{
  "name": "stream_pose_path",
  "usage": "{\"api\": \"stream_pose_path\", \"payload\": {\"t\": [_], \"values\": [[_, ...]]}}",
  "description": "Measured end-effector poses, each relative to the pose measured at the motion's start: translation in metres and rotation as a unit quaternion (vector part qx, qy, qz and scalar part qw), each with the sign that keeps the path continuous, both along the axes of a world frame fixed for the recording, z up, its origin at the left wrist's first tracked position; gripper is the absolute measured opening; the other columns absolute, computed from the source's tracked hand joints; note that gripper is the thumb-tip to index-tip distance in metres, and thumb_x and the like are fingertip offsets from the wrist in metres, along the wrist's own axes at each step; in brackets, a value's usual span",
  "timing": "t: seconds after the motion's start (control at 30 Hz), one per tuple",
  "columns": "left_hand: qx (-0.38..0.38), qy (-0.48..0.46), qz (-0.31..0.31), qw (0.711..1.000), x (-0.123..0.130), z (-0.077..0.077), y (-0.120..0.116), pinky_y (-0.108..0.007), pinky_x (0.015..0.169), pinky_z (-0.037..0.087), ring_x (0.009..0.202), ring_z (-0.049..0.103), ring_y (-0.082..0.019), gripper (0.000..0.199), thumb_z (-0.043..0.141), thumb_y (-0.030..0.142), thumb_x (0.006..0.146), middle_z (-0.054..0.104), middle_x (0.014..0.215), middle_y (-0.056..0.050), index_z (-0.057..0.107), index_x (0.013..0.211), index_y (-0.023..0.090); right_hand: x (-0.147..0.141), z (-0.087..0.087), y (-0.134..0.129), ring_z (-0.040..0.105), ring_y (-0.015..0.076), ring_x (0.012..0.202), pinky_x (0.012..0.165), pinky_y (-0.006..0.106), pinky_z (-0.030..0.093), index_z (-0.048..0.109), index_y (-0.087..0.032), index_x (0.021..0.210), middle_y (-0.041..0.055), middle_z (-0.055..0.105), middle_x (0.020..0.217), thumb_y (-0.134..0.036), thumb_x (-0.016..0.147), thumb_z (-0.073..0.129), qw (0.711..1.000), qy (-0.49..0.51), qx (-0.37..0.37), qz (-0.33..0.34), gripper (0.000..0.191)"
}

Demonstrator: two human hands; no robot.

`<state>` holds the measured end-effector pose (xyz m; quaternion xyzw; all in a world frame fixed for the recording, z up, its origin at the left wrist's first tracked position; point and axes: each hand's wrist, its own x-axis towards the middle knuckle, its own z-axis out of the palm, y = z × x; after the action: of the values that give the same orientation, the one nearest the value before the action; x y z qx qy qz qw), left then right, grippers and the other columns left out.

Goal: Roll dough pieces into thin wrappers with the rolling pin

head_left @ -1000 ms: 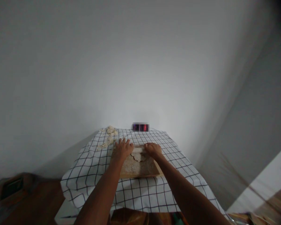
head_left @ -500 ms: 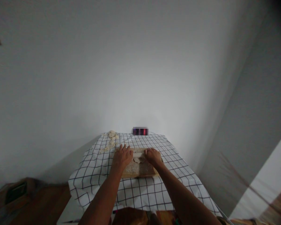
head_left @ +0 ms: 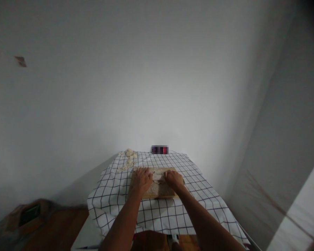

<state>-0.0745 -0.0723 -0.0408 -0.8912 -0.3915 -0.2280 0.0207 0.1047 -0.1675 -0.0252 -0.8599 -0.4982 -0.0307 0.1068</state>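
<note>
On a floury wooden board (head_left: 161,191) lies a whitish rolling pin (head_left: 158,174), seen only between my hands. My left hand (head_left: 142,179) is over its left part, fingers laid together and curled across it. The right hand (head_left: 174,178) closes round the other end in a loose fist. A thin piece of pale dough (head_left: 156,182) shows along the near side of the pin, partly hidden beneath it. My palms and the pin's ends are covered by the hands themselves.
A black-and-white checked cloth (head_left: 154,216) covers the table. Dough scraps and lumps (head_left: 130,158) lie at its far left. A blurred-out dark object (head_left: 160,150) stands at the back by the white wall (head_left: 157,87). A box (head_left: 28,214) is on the floor at left.
Both hands have come slightly back toward me over the board with the rolling pin. The left fingers are less spread than before. My view has turned a little left.
</note>
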Motion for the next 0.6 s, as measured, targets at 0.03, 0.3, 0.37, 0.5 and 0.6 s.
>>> {"api": "stream_pose_path", "payload": {"t": [0.03,0.3,0.37,0.5,0.6], "values": [[-0.002,-0.004,-0.002,1.000,-0.001,0.000,-0.002,-0.053,0.126,0.038,0.147,0.057,-0.033,0.044,0.046,0.031,0.110,0.068,0.152,-0.014,0.069,0.145,0.021,-0.001,0.000,-0.001,0.077,0.0349,0.115,0.092,0.043,0.059,0.080,-0.013,0.118,0.0194,0.080,0.122,-0.033,0.114,0.033,1.000,-0.001,-0.002,0.000,0.052],[-0.017,0.003,-0.013,1.000,-0.010,-0.005,-0.008,-0.051,0.132,0.033,0.155,0.051,-0.031,0.050,0.041,0.034,0.111,0.066,0.157,-0.012,0.068,0.150,0.018,-0.012,0.004,-0.015,0.076,0.0328,0.117,0.096,0.042,0.058,0.080,-0.016,0.120,0.0184,0.080,0.127,-0.031,0.114,0.030,1.000,-0.011,-0.016,-0.002,0.053],[-0.024,0.002,-0.012,1.000,-0.009,-0.005,-0.006,-0.051,0.131,0.034,0.154,0.052,-0.031,0.049,0.041,0.033,0.111,0.066,0.157,-0.012,0.068,0.149,0.019,-0.012,0.004,-0.016,0.075,0.0322,0.120,0.100,0.044,0.056,0.080,-0.017,0.121,0.0180,0.079,0.130,-0.029,0.114,0.030,0.999,-0.018,-0.021,0.015,0.051],[-0.015,0.008,-0.017,1.000,-0.005,-0.001,-0.001,-0.050,0.126,0.040,0.146,0.058,-0.031,0.046,0.041,0.033,0.110,0.070,0.151,-0.013,0.073,0.140,0.018,-0.011,0.001,-0.015,0.071,0.0311,0.126,0.121,0.060,0.038,0.078,-0.020,0.124,0.0170,0.077,0.134,-0.023,0.113,0.031,0.999,-0.033,-0.018,0.032,0.048],[0.005,0.012,-0.022,1.000,-0.001,0.003,0.003,-0.050,0.124,0.043,0.141,0.061,-0.031,0.043,0.042,0.032,0.109,0.073,0.145,-0.014,0.075,0.133,0.018,-0.009,-0.002,-0.009,0.068,0.0312,0.131,0.126,0.067,0.026,0.077,-0.019,0.124,0.0175,0.076,0.137,-0.025,0.115,0.029,1.000,-0.020,0.006,0.016,0.050]]}}
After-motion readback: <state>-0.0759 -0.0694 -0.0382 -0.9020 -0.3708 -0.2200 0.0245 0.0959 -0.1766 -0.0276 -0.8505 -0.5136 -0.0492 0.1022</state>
